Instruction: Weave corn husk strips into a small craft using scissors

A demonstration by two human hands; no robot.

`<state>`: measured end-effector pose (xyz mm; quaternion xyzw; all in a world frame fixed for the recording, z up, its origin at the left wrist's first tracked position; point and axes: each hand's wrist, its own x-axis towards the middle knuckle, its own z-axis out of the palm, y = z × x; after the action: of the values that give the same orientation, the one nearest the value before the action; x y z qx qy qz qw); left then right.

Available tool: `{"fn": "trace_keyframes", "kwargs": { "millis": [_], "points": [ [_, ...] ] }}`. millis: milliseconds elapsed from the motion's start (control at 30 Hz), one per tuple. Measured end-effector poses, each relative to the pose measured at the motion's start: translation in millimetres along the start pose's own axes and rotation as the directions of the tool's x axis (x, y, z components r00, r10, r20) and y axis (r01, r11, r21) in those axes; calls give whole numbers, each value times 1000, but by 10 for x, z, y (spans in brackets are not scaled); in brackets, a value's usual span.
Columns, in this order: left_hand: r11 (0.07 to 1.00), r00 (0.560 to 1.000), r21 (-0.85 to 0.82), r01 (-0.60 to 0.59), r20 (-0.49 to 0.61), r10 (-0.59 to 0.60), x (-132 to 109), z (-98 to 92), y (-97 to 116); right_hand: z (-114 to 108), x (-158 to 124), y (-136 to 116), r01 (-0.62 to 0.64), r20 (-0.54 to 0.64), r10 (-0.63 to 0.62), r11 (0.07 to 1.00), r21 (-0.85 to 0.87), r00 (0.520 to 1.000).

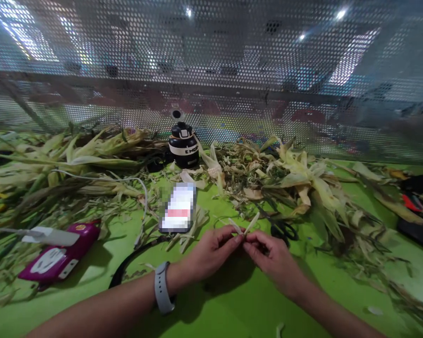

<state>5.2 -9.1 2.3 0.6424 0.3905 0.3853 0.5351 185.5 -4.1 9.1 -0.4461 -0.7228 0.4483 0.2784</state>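
Both hands meet above the green tabletop [229,310], fingertips pinched close together. Between them are pale strips of corn husk [251,224], whose ends stick up in a V. My left hand [215,251], with a grey watch band at the wrist, is closed on the strip that leans left. My right hand [271,258] is closed on the strip that leans right. Where the strips cross or join is hidden by the fingertips. Black-handled scissors [285,231] lie just beyond my right hand, partly under husk scraps. A lit phone [179,209] rests beyond my left hand.
A black bottle [184,148] stands at the back. Heaped corn husks [91,155] spread along the left, with more dry husks [310,183] to the right. At left lies a purple power bank [61,253] with a white cable. A perforated metal screen [211,61] rises behind.
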Motion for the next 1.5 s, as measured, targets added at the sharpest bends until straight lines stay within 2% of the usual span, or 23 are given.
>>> {"fn": "trace_keyframes", "kwargs": {
  "millis": [233, 433, 533, 667, 767, 867, 933, 967, 1067, 1133, 1233, 1333, 1400, 1500],
  "points": [
    [977, 995, 213, -7, -97, 28, 11, -43, 25, 75, 25, 96, -68, 8, 68, 990, 126, 998],
    [961, 994, 266, -74, -63, 94, 27, -36, 15, 78, -10, 84, -40, 1, 40, 999, 15, 999],
    [889, 980, 422, -176, -12, 200, -11, -38, -19, 68, -47, 67, 24, -45, -27, 997, -75, 999],
    [754, 933, 567, -332, 81, 351, -88, -65, -51, 35, -80, 80, 194, -83, -219, 952, -238, 972],
    [737, 914, 564, -373, 88, 395, -120, -90, -35, -19, -64, 109, 339, -99, -398, 868, -363, 912],
    [747, 910, 578, -330, -17, 415, -122, -100, -19, -88, -31, 124, 440, -79, -531, 768, -465, 843],
    [735, 891, 592, -331, -59, 449, -111, -104, -18, -126, -11, 115, 490, -34, -610, 667, -562, 792],
    [710, 869, 601, -367, -52, 493, -103, -107, -18, -140, -2, 105, 517, -9, -658, 600, -611, 753],
    [580, 763, 641, -503, 15, 646, -71, -118, -20, -153, 16, 65, 574, 39, -784, 419, -704, 620],
    [527, 730, 664, -529, 40, 682, -51, -122, -22, -144, 21, 36, 575, 35, -816, 377, -726, 578],
    [539, 747, 667, -514, 37, 664, -26, -121, -39, -124, 27, 13, 556, 24, -811, 380, -740, 585],
    [681, 836, 582, -445, -4, 549, -6, -121, -66, -112, 39, 30, 545, 14, -796, 401, -736, 605],
    [751, 879, 523, -403, -8, 477, 3, -119, -81, -108, 52, 63, 536, 3, -775, 434, -724, 632],
    [796, 909, 487, -360, -9, 417, 13, -106, -88, -102, 72, 131, 514, -28, -712, 533, -672, 702]
  ]
}}
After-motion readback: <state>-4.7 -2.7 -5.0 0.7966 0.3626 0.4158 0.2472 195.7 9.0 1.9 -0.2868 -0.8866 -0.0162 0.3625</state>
